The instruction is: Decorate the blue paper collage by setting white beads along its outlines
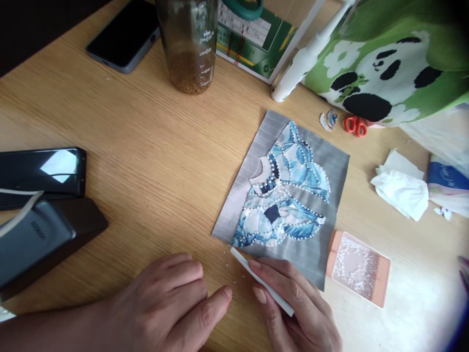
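In the lower right, my right hand (300, 303) pinches a slim white pen-like stick (269, 288) between thumb and fingers. Its tip is beside the bottom left corner of a blue-and-white patterned piece edged with small pearly beads (293, 183), shaped like a small garment. That piece lies on a grey sheet (238, 188). My left hand (172, 303) rests on the table to the left, fingers curled under and thumb stretched out; no object shows in it. Several tiny loose beads (234, 281) lie between my hands. A pink-framed tray of beads (357, 266) sits right of the sheet.
Phones (126, 34) lie at the upper left and left, near a grey UGREEN device (47, 239). A bottle (192, 49), a white tube (304, 58) and a green panda bag (388, 63) stand behind. Orange-handled scissors (354, 126) and crumpled tissue (401, 188) lie right.
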`<state>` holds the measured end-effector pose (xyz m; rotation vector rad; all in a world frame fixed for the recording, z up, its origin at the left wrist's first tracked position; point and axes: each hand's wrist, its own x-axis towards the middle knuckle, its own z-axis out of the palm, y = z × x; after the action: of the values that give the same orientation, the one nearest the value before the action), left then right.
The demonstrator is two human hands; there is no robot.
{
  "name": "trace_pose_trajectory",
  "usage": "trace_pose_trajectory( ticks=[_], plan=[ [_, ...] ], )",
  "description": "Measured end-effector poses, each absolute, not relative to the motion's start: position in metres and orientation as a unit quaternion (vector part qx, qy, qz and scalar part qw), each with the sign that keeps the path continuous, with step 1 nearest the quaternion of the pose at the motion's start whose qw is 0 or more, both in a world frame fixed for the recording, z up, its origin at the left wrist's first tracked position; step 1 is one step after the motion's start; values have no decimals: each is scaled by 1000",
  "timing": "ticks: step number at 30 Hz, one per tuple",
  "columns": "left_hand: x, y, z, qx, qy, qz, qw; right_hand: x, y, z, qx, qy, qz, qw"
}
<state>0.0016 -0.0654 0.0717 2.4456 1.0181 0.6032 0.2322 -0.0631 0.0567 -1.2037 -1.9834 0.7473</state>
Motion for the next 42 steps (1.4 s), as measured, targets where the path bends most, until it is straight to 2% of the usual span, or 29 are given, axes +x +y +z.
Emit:
trace_pose_trajectory(
  ticks=[4, 10, 17, 27, 42],
  plan=[
    [-1, -65, 74, 882, 358, 214, 221, 231, -64, 56, -467, -770, 282, 332],
    [-1, -64, 74, 881, 356, 220, 221, 223, -78, 56, -553, -667, 239, 438],
    [0, -66, 72, 877, 362, 216, 229, 224, -79, 55, -616, -587, 224, 476],
    [-2, -74, 62, 880, 373, 180, 230, 227, -69, 51, -580, -626, 246, 459],
    [-1, -75, 57, 880, 366, 197, 228, 224, -64, 58, -576, -643, 254, 436]
  ],
)
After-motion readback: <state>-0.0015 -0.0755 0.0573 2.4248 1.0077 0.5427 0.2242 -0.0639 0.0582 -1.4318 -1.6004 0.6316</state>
